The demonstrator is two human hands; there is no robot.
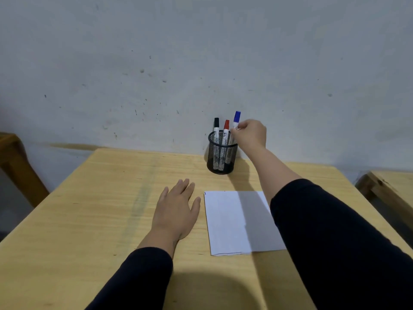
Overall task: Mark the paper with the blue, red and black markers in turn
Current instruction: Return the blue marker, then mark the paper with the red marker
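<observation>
A black mesh pen cup (pixel 221 156) stands at the far edge of the wooden table (pixel 100 209). In it stand a black-capped marker (pixel 216 128), a red-capped marker (pixel 226 130) and a blue-capped marker (pixel 236 118). My right hand (pixel 251 133) reaches over the cup, its fingertips pinching the blue marker's white barrel; that marker sits higher than the other two. A white sheet of paper (pixel 232 222) lies flat in front of the cup, partly under my right forearm's shadow. My left hand (pixel 176 209) rests flat on the table just left of the paper, fingers spread.
A scuffed grey wall rises right behind the cup. Other wooden furniture shows at the left edge (pixel 15 166) and the right edge (pixel 388 186). My dark sleeves cover the lower part of the view.
</observation>
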